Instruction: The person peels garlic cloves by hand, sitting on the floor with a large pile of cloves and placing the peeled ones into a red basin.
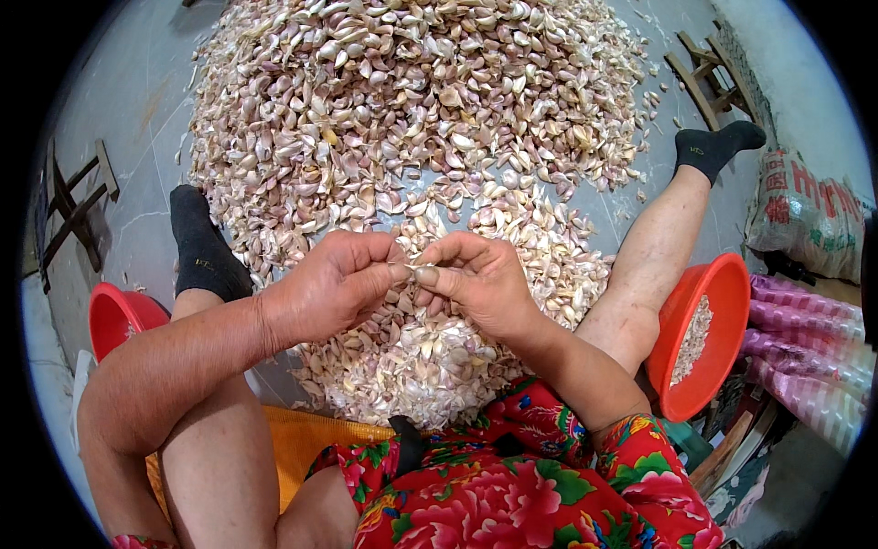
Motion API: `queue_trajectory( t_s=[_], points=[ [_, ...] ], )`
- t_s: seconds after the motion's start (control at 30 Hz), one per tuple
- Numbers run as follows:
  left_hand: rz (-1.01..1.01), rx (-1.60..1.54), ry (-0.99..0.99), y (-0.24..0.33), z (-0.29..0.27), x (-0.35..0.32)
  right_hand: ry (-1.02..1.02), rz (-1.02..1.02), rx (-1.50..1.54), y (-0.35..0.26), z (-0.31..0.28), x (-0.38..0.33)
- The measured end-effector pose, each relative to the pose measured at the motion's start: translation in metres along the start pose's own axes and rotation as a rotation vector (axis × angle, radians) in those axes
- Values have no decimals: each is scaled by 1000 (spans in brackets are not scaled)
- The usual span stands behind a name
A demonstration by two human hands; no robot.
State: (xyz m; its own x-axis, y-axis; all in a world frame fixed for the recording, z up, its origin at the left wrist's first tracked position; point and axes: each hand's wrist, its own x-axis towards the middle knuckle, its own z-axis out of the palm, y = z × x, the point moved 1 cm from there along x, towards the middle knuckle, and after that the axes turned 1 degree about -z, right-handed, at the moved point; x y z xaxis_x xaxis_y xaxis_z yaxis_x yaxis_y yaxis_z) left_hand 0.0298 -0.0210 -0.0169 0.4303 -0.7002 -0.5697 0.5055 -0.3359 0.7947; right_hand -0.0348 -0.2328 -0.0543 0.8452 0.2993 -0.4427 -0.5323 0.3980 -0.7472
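Observation:
My left hand (pixel 331 282) and my right hand (pixel 489 285) meet in front of me, above a heap of garlic. Thumb and fingers of each are pinched together on a garlic clove (pixel 411 272); only a small pale bit of it shows between the thumb tips. Beneath the hands lie loose unpeeled cloves (pixel 540 252) and, nearer my lap, cloves mixed with thin papery skins (pixel 416 380). A far larger pile of unpeeled cloves (pixel 412 101) spreads over the floor beyond them, between my outstretched feet.
At my right knee, a red plastic basin (pixel 675 389) holds small pale pieces. Another red basin (pixel 112 316) stands at my left. Wooden stools (pixel 105 172) flank the pile. A white woven sack (pixel 794 215) and pink striped plastic bags (pixel 796 334) sit at the right.

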Motion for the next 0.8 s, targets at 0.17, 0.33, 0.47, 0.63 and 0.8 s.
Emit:
queue_trajectory(
  t_s=[0.17, 0.33, 0.47, 0.63, 0.8],
  points=[
    [47, 220, -21, -8, -1, 5, -16, 80, 99, 10, -2, 3],
    [217, 881, -53, -15, -7, -2, -86, 225, -182, 14, -2, 2],
    [216, 1098, -110, 0, -3, -5, -151, 321, -186, 14, -1, 0],
    [285, 1166, -171, -1, 2, -8, -200, 461, -233, 8, 0, -2],
    [181, 892, -178, -12, -8, -7, -283, 339, -206, 19, -2, -6]
  ],
)
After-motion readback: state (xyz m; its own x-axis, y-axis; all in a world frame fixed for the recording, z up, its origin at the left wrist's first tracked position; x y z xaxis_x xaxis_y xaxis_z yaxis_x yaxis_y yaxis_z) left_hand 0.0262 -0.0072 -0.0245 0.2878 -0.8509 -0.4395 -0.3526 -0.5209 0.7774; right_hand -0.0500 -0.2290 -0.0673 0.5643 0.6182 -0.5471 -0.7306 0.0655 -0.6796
